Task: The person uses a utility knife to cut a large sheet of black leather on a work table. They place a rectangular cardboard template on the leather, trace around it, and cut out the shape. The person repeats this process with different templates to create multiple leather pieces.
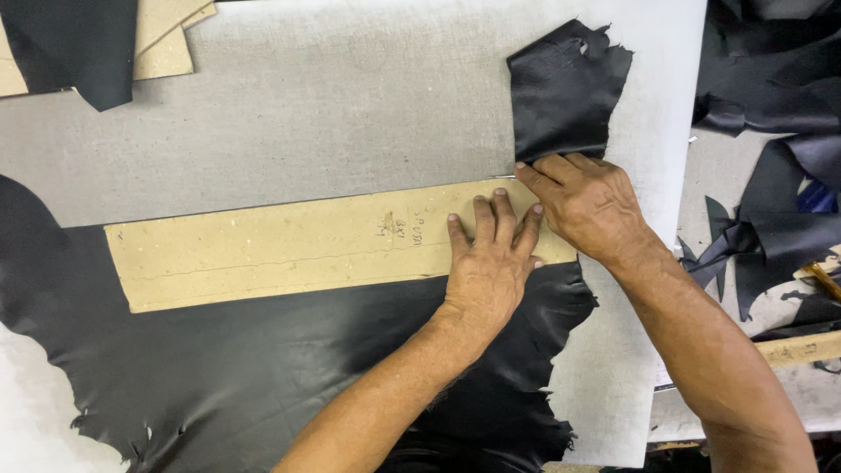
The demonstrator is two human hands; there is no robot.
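Hands work on one long tan cardboard strip [289, 250] that lies across a black leather sheet [245, 377]. Left hand [491, 263] presses it flat, fingers spread. Right hand [587, 201] pinches a thin blade at its top edge. Two more cardboard pieces [166, 44] lie top left.

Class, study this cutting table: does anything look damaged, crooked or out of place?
Nothing is clearly wrong. The black leather hide has ragged, torn-looking edges at its lower rim, the cardboard template lies slightly slanted, and loose black scraps pile up at the right. The left hand presses the template flat.
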